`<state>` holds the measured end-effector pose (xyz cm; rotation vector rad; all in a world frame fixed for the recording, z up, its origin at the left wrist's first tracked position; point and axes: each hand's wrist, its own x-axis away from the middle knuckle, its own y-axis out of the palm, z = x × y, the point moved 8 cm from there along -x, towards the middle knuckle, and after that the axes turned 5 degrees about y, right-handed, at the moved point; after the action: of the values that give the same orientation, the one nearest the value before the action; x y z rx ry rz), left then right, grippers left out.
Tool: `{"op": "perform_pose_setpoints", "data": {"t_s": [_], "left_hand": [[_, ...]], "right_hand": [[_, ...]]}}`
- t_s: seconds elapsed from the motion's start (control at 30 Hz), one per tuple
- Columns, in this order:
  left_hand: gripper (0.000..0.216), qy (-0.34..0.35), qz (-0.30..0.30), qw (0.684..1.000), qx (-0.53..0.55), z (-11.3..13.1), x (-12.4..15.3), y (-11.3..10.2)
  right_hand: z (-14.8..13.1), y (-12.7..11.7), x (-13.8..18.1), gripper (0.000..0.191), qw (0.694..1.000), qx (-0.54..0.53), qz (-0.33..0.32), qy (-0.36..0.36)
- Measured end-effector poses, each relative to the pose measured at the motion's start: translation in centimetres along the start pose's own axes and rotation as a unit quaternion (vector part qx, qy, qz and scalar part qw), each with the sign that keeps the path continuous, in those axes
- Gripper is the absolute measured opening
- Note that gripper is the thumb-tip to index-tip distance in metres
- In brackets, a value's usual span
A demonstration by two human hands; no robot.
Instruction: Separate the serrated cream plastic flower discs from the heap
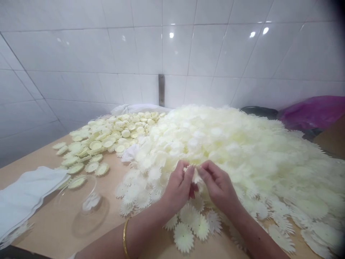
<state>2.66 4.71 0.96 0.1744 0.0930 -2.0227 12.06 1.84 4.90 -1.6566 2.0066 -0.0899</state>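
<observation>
My left hand (180, 185) and my right hand (215, 180) meet at the front of a large heap of pale cream flower-shaped petal discs (215, 136). Between their fingertips they pinch one small pale petal disc (196, 175), mostly covered by the fingers. Both hands are closed on it, the left thumb and right thumb side by side. Loose petal discs (183, 237) with toothed edges and a small centre hole lie on the table below my wrists.
Smaller, cupped yellowish flower pieces (107, 142) are piled at the left. A clear round dish (90, 219) holds something white. White sheets (29, 194) lie at the left edge. A purple plastic bag (312, 111) sits at back right, against the tiled wall (145, 50).
</observation>
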Motion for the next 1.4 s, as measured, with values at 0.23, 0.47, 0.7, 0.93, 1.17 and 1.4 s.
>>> {"op": "perform_pose_setpoints", "data": {"t_s": [0.23,0.47,0.7,0.93,1.17,1.4], "left_hand": [[0.036,-0.031,-0.085,0.988,0.123,0.0,0.0,1.3],[0.03,-0.084,-0.072,0.962,0.249,-0.7,0.0,1.1],[0.034,-0.004,-0.007,0.992,0.128,0.1,-0.2,-0.1],[0.041,-0.037,0.005,0.992,0.118,-1.1,-0.1,0.1],[0.044,0.021,-0.045,0.998,-0.025,0.4,0.3,0.9],[0.025,0.145,0.014,0.976,-0.164,2.1,0.3,0.0]], "right_hand": [[0.6,1.3,0.2,0.029,0.96,-0.24,-0.131,0.058],[1.6,1.0,-0.2,0.029,0.967,-0.235,-0.065,0.075],[1.8,0.6,-0.3,0.03,0.968,-0.23,-0.024,0.092],[1.5,1.5,0.1,0.032,0.973,-0.21,-0.044,0.09],[2.4,1.8,0.5,0.036,0.932,-0.326,-0.009,0.156],[1.2,-0.6,-0.6,0.037,1.0,0.008,0.007,0.028]]}}
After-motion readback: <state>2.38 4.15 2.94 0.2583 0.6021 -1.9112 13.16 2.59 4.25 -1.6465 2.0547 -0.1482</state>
